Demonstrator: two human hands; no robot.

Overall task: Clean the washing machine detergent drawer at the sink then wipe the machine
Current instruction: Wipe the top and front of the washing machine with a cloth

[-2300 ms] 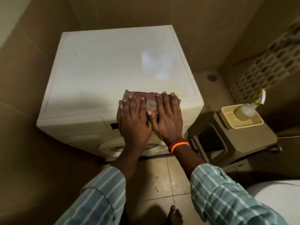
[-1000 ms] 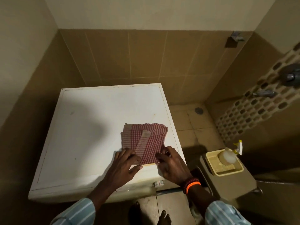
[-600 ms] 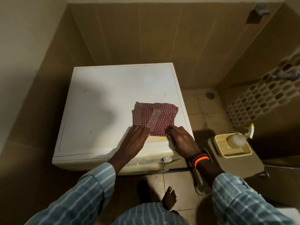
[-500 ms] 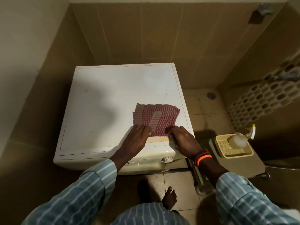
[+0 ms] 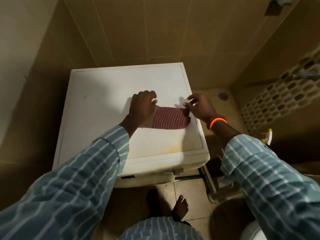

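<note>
Here, left hand (image 5: 141,108), right hand (image 5: 200,106), cloth (image 5: 168,118)

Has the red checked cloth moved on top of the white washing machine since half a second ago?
Yes. The red checked cloth now lies farther from the white washing machine front edge, toward the back wall, with both hands at its far corners.

Red-checked cloth (image 5: 167,119) lies folded on top of white washing machine (image 5: 103,101), toward its right side. Left hand (image 5: 142,108) rests on cloth's left end, fingers curled; right hand (image 5: 200,106) pinches the right end w/ thumb & fingertips, other fingers spread. Orange wristband (image 5: 217,122) on right wrist. Bare foot (image 5: 181,206) on tiled floor (image 5: 187,189) below.
</note>
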